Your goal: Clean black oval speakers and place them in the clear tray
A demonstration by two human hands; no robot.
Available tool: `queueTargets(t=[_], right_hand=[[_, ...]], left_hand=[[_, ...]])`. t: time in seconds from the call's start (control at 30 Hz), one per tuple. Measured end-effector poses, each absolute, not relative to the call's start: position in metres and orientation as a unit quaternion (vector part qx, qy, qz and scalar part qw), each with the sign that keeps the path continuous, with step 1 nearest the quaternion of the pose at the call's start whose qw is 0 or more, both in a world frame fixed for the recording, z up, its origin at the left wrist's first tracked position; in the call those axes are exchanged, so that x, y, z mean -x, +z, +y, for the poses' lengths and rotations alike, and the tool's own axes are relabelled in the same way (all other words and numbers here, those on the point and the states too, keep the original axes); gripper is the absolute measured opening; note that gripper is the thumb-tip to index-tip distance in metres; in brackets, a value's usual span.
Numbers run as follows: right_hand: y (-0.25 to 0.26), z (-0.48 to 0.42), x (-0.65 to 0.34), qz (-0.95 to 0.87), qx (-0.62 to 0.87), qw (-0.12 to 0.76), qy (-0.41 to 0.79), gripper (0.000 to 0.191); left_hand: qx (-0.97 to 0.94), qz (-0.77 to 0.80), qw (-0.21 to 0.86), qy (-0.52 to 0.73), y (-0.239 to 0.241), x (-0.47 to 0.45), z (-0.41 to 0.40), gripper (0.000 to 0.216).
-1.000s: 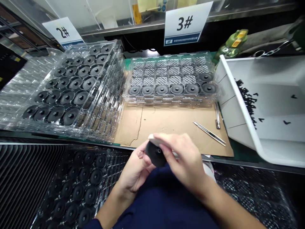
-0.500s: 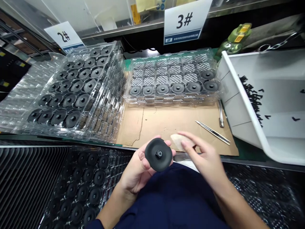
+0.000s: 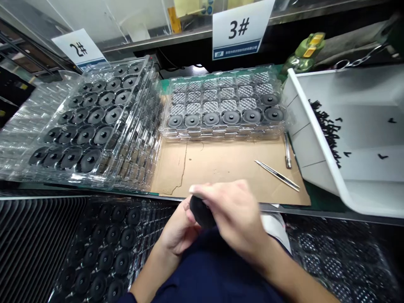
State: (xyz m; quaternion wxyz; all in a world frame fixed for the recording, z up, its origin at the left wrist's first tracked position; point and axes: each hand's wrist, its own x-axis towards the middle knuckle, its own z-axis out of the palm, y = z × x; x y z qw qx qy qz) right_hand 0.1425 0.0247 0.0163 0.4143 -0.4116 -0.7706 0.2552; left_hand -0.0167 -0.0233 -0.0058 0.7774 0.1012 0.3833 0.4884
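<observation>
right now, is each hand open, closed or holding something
Left hand: holding the black disc.
Right hand: curled over the disc's face, blurred; what it holds cannot be told.

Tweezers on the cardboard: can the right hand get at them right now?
Probably yes: the tweezers lie uncovered on the cardboard, just beyond the right hand, with no visible obstacle between. That hand is over the black disc in the left hand, though, so it would likely need to leave that first.

Your blurred right hand (image 3: 235, 214) hides part of the round black disc (image 3: 201, 213); the view's right edge cuts off the white plastic bin (image 3: 366, 176).
</observation>
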Motion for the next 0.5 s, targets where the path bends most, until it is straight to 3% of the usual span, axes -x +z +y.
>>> queueTargets(t=[0.17, 0.33, 0.5], right_hand=[[0.027, 0.032, -0.149, -0.795, 0.471, 0.278, 0.263, 0.022], [0.027, 0.025, -0.141, -0.776, 0.398, 0.405, 0.274, 0.028], [0.030, 0.030, -0.133, -0.814, 0.411, 0.303, 0.277, 0.025]], left_hand=[[-0.130, 0.379, 0.772, 0.494, -0.002, 0.019, -0.018, 0.053], [-0.146, 0.381, 0.767, 0.495, -0.001, 0.020, -0.015, 0.051], [-0.123, 0.384, 0.762, 0.506, -0.001, 0.022, -0.015, 0.054]])
